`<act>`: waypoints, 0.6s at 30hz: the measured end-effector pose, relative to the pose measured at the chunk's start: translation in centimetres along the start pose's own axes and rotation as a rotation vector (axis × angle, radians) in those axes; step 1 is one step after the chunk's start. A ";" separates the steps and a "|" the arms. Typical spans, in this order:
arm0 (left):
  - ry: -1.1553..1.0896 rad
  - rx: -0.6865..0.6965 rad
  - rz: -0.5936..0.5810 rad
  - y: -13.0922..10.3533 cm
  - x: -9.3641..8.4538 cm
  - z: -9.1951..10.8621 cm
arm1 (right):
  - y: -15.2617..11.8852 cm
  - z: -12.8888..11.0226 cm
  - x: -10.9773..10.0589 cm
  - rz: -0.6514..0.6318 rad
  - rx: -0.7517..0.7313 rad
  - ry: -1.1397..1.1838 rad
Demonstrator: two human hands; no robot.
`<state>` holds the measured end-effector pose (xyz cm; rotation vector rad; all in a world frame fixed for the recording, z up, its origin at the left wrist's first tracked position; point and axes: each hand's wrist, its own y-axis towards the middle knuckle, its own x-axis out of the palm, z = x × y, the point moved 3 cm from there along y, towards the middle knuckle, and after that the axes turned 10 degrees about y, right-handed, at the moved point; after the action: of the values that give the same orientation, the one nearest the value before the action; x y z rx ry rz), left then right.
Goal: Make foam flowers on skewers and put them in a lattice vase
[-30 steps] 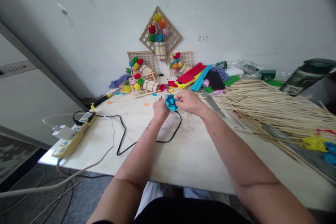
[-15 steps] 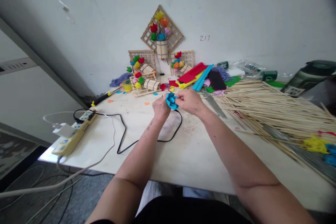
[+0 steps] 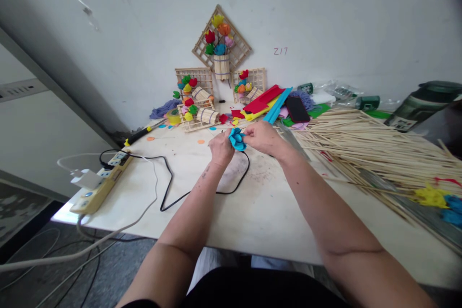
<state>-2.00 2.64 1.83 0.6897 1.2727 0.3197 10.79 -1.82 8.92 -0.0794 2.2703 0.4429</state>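
Note:
A blue paper flower point(image 3: 237, 140) with several open petals is held up over the middle of the table. My left hand point(image 3: 221, 148) is closed around its base from the left. From the right, my right hand point(image 3: 263, 136) pinches at a petal on the flower's edge, thumb and fingertips pressed together. The flower's underside is hidden by the left fingers. Behind the hands lie folded sheets of blue paper point(image 3: 277, 107) and red paper point(image 3: 263, 99).
Thin wooden sticks point(image 3: 361, 144) cover the table's right side, near a dark bottle point(image 3: 415, 108). A power strip point(image 3: 103, 183) sits at the left edge, and a black cord point(image 3: 166, 187) loops across the table point(image 3: 260, 221). Lattice frames with paper flowers point(image 3: 197, 118) stand against the wall.
Both hands stay over the same spot with the blue flower. Its petals face slightly differently, and my right fingers have shifted a little along its edge.

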 end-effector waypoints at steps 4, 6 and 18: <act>-0.010 -0.006 -0.005 0.0 -0.2 0.0 | 0.1 0.1 0.1 0.026 -0.017 -0.065; 0.007 -0.002 -0.013 0.0 -0.2 0.1 | 0.1 0.1 0.1 0.042 -0.021 -0.115; 0.061 -0.016 -0.081 -0.1 -0.4 0.5 | -0.1 -0.4 0.6 0.113 -0.009 -0.351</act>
<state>-1.68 2.18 2.12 0.6168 1.3506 0.2861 10.10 -2.01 8.66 0.1154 1.9333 0.4852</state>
